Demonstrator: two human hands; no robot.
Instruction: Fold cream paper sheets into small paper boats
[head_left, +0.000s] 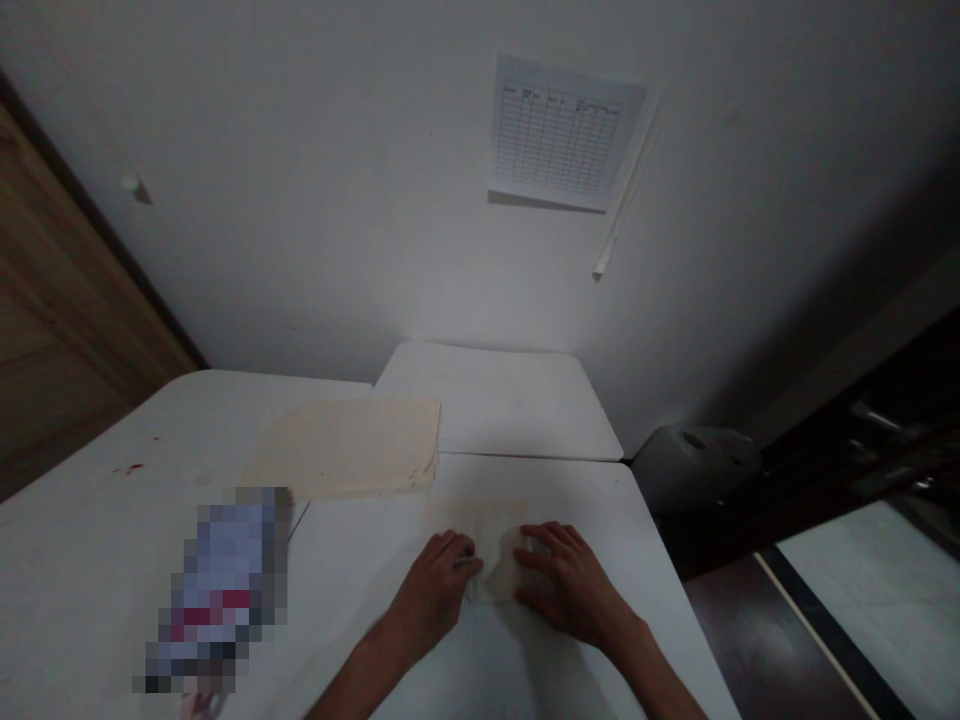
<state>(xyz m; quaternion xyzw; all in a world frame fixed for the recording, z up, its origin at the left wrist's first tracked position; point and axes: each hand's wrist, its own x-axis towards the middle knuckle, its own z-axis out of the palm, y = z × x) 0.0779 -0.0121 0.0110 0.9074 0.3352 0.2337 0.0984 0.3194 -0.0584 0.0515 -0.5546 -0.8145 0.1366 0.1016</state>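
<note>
A thin, pale, partly see-through sheet (496, 545) lies flat on the white table in front of me; its far part looks beige. My left hand (436, 585) is at the sheet's left side, fingers curled and thumb close to the forefinger, seemingly pinching its edge. A small dark spot shows between those fingers, too small to make out. My right hand (566, 580) rests over the sheet's right side, with fingers apart and fingertips touching it. Beyond my left hand lies a stack of larger beige sheets (352, 445), its edges slightly uneven.
The white table (360, 640) is made of several panels with seams between them. A blurred-out, bluish-white packet (225, 570) lies at the left. A printed chart (566, 135) hangs on the wall. Right of the table stands a pale plastic jug (694, 465); a wooden panel (67, 280) is at left.
</note>
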